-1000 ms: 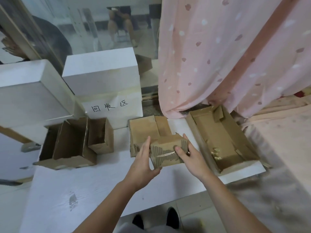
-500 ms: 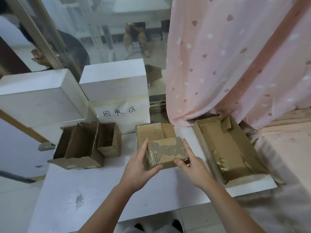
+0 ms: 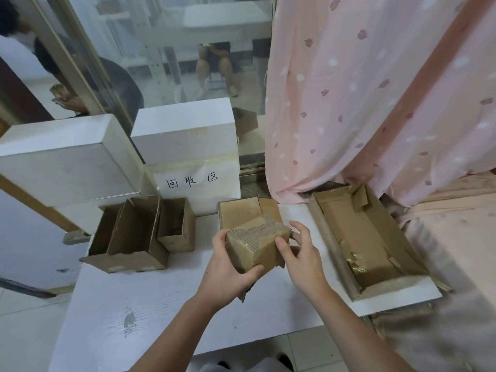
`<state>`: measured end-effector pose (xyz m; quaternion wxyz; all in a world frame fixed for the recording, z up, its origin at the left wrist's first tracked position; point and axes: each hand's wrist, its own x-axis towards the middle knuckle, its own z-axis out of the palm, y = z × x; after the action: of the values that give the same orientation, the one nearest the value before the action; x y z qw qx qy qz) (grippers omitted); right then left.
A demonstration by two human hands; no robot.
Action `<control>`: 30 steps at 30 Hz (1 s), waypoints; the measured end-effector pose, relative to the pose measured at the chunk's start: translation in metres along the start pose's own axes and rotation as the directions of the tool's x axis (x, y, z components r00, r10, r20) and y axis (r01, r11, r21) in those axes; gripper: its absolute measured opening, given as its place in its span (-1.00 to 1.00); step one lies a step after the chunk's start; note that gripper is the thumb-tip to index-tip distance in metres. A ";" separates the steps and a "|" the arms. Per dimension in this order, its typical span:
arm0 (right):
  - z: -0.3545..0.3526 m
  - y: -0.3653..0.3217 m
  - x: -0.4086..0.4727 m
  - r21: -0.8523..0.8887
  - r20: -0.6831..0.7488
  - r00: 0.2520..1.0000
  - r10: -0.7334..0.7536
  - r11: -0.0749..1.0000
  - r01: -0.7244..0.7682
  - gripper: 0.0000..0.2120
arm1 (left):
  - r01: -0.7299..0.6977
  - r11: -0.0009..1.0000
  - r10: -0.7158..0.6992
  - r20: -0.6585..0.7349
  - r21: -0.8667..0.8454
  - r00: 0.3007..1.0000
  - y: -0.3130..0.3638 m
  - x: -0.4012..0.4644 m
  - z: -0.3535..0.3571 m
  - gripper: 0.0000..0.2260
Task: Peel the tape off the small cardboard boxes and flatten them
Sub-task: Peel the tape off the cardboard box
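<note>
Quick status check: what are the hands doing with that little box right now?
Left hand grips small cardboard box from below. Right hand pinches its right edge. Box lifted, not flattened. Nothing in the way.

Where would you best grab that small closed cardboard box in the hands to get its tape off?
Probably cradle the small box from below and its left side, as the left hand does now. That leaves the top face and near face open. The right hand, thumb on the near right edge, can then come from the right to pick at the glossy tape, whose end I cannot make out.
</note>
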<state>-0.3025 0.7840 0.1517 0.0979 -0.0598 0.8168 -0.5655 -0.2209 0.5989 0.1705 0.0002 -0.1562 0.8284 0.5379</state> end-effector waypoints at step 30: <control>0.015 -0.027 0.025 0.061 0.362 0.919 -0.155 0.988 0.143 -0.63 | -0.037 0.997 0.040 -0.031 0.072 0.999 0.000 0.011 -0.002 -0.16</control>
<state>-0.3239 0.7560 0.1697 0.2059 -0.2244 0.7678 -0.5637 -0.2313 0.5938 0.1697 -0.0181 -0.1488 0.8498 0.5053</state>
